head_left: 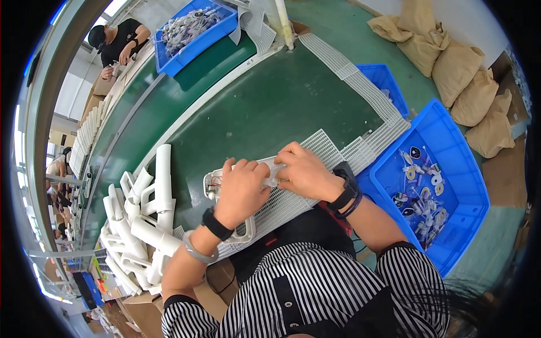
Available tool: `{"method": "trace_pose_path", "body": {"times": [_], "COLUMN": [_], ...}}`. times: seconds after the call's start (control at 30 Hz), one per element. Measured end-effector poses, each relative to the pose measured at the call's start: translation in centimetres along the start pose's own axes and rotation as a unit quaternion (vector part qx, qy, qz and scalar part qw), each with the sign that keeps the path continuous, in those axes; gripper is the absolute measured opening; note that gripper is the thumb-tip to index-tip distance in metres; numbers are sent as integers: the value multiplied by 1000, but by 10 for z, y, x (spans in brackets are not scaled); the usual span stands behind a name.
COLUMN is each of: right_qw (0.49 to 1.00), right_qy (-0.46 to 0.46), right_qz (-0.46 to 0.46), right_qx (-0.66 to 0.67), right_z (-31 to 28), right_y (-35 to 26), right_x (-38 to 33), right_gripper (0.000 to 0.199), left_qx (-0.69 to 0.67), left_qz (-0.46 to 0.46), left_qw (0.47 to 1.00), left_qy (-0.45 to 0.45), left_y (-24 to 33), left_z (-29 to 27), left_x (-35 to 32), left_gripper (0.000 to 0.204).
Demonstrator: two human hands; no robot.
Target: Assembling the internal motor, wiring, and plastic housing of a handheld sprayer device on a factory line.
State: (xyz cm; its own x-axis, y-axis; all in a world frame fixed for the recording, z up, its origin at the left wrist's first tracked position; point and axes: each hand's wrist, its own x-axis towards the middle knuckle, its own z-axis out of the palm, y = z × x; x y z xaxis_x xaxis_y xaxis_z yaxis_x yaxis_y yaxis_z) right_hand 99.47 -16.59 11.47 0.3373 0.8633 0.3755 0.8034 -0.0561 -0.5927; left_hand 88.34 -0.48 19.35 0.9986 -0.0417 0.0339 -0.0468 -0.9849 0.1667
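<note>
A white plastic housing half with a loop handle (pixel 249 232) lies in front of me on a white grid mat (pixel 270 217). Thin red wires and a small metal-looking part show at its left end. My left hand (pixel 241 188) curls over the housing, fingers bent down onto it. Across from it, my right hand (pixel 304 173) has its thumb and fingertips closed at the housing's right part. Between the two hands sits a small translucent white piece (pixel 274 173), which the right fingertips touch. Fingers partly hide the inside of the housing.
White housings (pixel 135 219) are heaped on the left. A blue bin (pixel 465 186) at right holds small motor-like parts and wires; another blue bin (pixel 211 31) stands full across the green table (pixel 248 118). Brown sacks (pixel 459 73) line the wall. A person (pixel 121 42) works far left.
</note>
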Motion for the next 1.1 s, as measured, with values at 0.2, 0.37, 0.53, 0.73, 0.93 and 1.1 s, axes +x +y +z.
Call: {"method": "trace_pose_path", "body": {"times": [0.2,0.37,0.53,0.73,0.93,1.1], "right_qw": [1000,1000,999,998,995,989], "right_qy": [21,1,-21,-8,-90,-141], "right_qz": [-4,-12,-21,-57,-18,-44], "right_qx": [4,-20,-43,-30,-37,10], "right_z": [0,-4,-4,-33,-66,-56], "right_y": [0,-2,-6,-14,-20,-21], "right_x": [0,5,6,6,28,53], "right_gripper": [16,20,21,34,28,25], "left_qx": [52,116,72,-137,-166,-103], "left_qz": [-30,-34,-92,-132,-136,-104], "left_qw": [994,982,987,977,969,978], "left_qy": [87,143,108,96,126,147], "left_y": [17,22,30,35,23,31], "left_z": [31,53,44,-2,9,23], "left_x": [-14,-19,-25,-78,-128,-100], "left_gripper": [26,24,27,56,55,64]}}
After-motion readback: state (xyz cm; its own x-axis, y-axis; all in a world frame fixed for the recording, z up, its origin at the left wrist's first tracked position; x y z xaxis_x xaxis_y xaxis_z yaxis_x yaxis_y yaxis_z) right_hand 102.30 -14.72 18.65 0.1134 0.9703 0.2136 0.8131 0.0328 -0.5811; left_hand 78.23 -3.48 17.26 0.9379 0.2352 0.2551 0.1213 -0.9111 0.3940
